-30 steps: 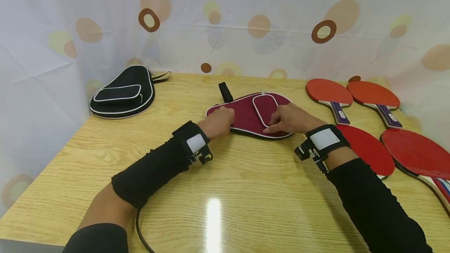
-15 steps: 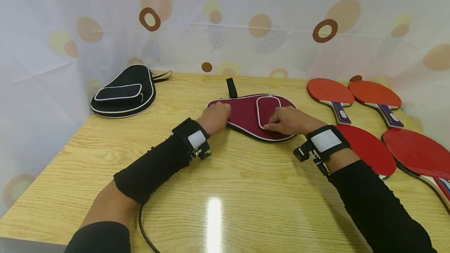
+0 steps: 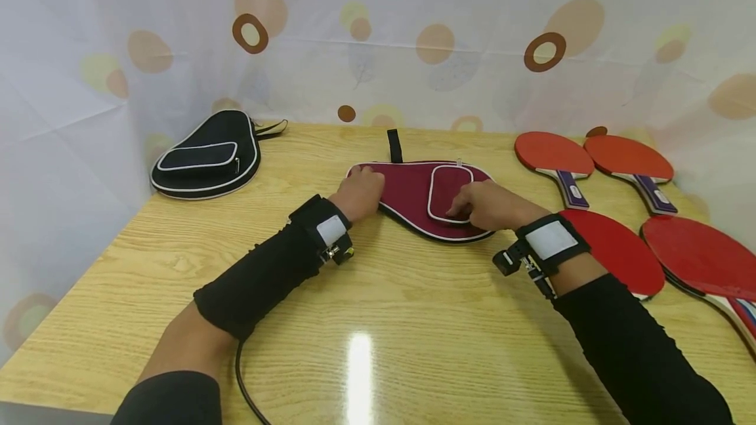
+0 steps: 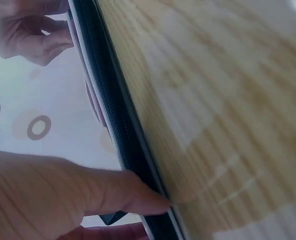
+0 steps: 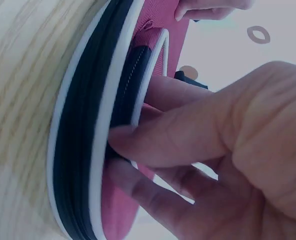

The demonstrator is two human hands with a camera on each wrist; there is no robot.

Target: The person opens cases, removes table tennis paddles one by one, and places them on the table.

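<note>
A maroon table tennis bat case (image 3: 407, 187) with white piping lies flat mid-table, its narrow end to the left. My left hand (image 3: 361, 193) grips that narrow end; in the left wrist view its thumb (image 4: 128, 192) presses the dark zippered side. On the wide end is a small raised pocket (image 3: 444, 185). My right hand (image 3: 493, 205) pinches the pocket's near corner; up close, its thumb (image 5: 163, 137) lies against the dark zipper side of the pocket (image 5: 134, 82), while another finger touches the case below. No zipper pull shows between these fingers.
A black bat case (image 3: 207, 156) lies at the back left. To the right are two orange-red bats (image 3: 552, 151) with purple handles, and two red bats (image 3: 614, 251) nearer, close to my right forearm. A patterned curtain (image 3: 390, 38) hangs behind the wooden table (image 3: 283, 359).
The maroon case has turned slightly: its narrow end shifted away, its wide end nearer, and its black strap swung right. The right fingers moved slightly right along the pocket's near edge.
</note>
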